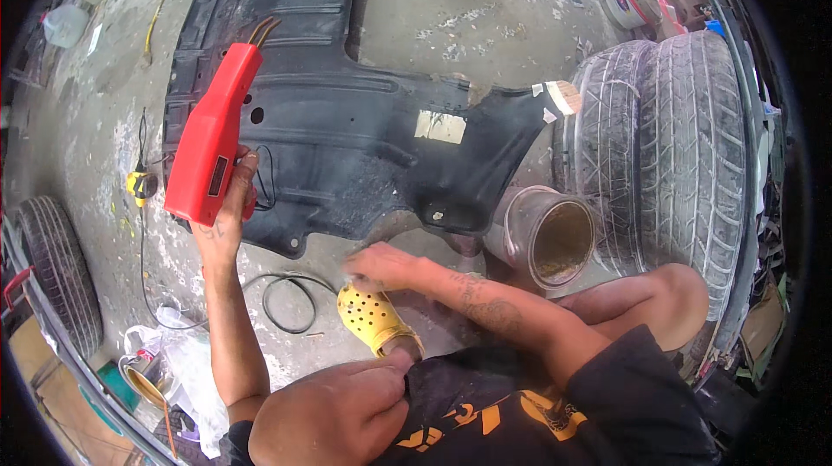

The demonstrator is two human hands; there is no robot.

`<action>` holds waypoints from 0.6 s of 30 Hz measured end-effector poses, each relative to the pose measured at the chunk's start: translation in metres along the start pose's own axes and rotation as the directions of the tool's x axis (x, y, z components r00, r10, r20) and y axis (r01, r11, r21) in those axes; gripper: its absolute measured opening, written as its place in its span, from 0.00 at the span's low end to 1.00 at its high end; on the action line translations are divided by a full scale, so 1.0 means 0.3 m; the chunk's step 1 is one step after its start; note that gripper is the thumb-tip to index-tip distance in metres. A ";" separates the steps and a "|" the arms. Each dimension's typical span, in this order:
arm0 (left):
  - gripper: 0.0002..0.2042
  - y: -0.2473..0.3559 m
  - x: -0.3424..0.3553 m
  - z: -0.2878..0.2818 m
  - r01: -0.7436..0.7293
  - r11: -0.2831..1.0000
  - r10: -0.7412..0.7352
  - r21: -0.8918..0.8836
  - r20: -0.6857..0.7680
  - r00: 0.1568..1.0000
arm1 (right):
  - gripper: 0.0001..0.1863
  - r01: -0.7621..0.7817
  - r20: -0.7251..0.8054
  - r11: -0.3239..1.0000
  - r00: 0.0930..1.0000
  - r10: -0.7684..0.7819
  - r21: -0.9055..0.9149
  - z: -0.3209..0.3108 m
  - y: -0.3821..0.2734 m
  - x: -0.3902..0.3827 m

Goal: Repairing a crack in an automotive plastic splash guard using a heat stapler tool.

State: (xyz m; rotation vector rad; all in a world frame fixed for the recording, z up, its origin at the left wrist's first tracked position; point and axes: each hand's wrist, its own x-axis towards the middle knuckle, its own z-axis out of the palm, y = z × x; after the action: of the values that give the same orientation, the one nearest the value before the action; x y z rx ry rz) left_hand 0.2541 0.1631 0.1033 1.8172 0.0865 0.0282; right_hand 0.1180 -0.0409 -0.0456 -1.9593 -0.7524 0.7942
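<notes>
My left hand [236,193] is wrapped round the grip of a red hot stapler [210,132], raised over the left part of a large black plastic car panel [325,128]. Two bent brass-coloured prongs stick out of the tool's far end. My right hand [379,267] is just above the toe of the yellow clog [368,314] on my foot, in front of the panel's near edge. Its fingers are curled and drawn together; whatever is in them is too small or hidden to make out. A pale rectangular patch [440,127] marks the panel's right half.
Two dusty tyres [689,145] stand at the right, beside a tipped metal bucket [562,241]. A black cable [290,303] coils on the concrete floor near my foot. Farther left are a yellow-and-black device [140,186], another tyre [56,271] and a white plastic bag [186,362].
</notes>
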 end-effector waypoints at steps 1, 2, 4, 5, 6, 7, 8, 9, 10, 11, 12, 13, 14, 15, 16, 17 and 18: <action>0.06 0.002 0.001 -0.004 -0.001 1.000 0.001 0.002 0.005 1.000 | 0.10 -0.112 0.001 0.992 0.994 0.112 -0.052 -0.017 -0.012 0.000; 0.06 0.001 0.009 0.001 -0.011 1.000 0.011 -0.004 0.009 1.000 | 0.10 -0.115 -0.009 0.992 0.993 0.115 -0.059 -0.026 0.002 -0.004; 0.06 -0.001 0.006 0.008 0.013 1.000 -0.013 0.010 -0.014 1.000 | 0.11 -0.141 -0.082 0.989 0.987 0.137 -0.042 -0.029 0.038 -0.016; 0.06 0.000 0.004 0.001 -0.006 1.000 0.006 0.009 -0.013 1.000 | 0.11 -0.134 -0.096 0.990 0.987 0.128 -0.052 -0.024 0.041 -0.014; 0.06 -0.003 0.002 -0.001 0.010 1.000 -0.009 0.009 -0.028 1.000 | 0.11 -0.130 -0.085 0.989 0.989 0.124 -0.065 -0.016 0.041 -0.017; 0.06 -0.006 0.001 -0.002 0.024 1.000 -0.024 0.009 -0.044 0.999 | 0.12 -0.126 -0.074 0.989 0.990 0.120 -0.078 -0.006 0.039 -0.021; 0.07 -0.003 0.000 -0.015 0.051 0.999 -0.050 0.013 -0.042 0.998 | 0.12 -0.088 -0.107 0.996 0.991 0.086 -0.016 -0.003 0.019 -0.013; 0.07 -0.010 -0.004 -0.013 0.081 0.997 -0.081 0.011 -0.037 0.996 | 0.12 -0.054 -0.138 0.998 0.989 0.059 0.043 -0.006 -0.001 -0.018; 0.07 -0.019 -0.003 -0.011 0.133 0.991 -0.133 -0.001 -0.032 0.991 | 0.13 -0.063 -0.164 0.997 0.984 0.071 0.053 -0.016 -0.016 -0.022; 0.07 -0.026 -0.005 0.010 0.158 0.987 -0.158 -0.001 -0.070 0.985 | 0.13 -0.052 -0.175 0.998 0.983 0.057 0.033 -0.033 -0.025 -0.028; 0.07 -0.027 -0.006 0.003 0.136 0.991 -0.137 -0.004 -0.051 0.989 | 0.13 -0.124 -0.168 0.983 0.975 0.145 0.132 -0.040 -0.040 -0.025; 0.08 -0.028 -0.003 -0.006 0.115 0.993 -0.116 -0.007 -0.032 0.993 | 0.13 -0.194 -0.150 0.954 0.961 0.231 0.230 -0.041 -0.050 -0.021; 0.07 -0.034 -0.001 0.001 0.093 0.996 -0.093 -0.017 -0.019 0.995 | 0.13 -0.185 -0.156 0.959 0.963 0.221 0.216 -0.033 -0.044 -0.033; 0.07 -0.040 0.000 0.001 0.081 0.997 -0.081 -0.014 -0.029 0.996 | 0.13 -0.273 -0.131 0.934 0.942 0.308 0.229 -0.009 -0.032 -0.037; 0.07 -0.046 0.003 0.002 0.069 0.998 -0.069 0.000 -0.017 0.997 | 0.13 -0.359 -0.106 0.902 0.914 0.392 0.240 0.014 -0.019 -0.043; 0.07 -0.047 0.002 -0.007 0.059 0.998 -0.058 0.017 -0.006 0.998 | 0.13 -0.345 -0.108 0.909 0.920 0.377 0.234 0.037 -0.015 -0.046; 0.07 -0.042 -0.003 -0.007 0.061 0.998 -0.061 -0.009 -0.022 0.998 | 0.14 -0.241 -0.169 0.944 0.945 0.282 0.226 0.056 -0.002 -0.059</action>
State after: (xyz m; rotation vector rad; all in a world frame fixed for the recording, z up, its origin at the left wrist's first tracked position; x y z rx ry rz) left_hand 0.2526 0.1682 0.0917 1.8048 0.1573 0.0051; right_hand 0.0942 -0.0456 -0.0480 -1.9389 -0.2805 0.7831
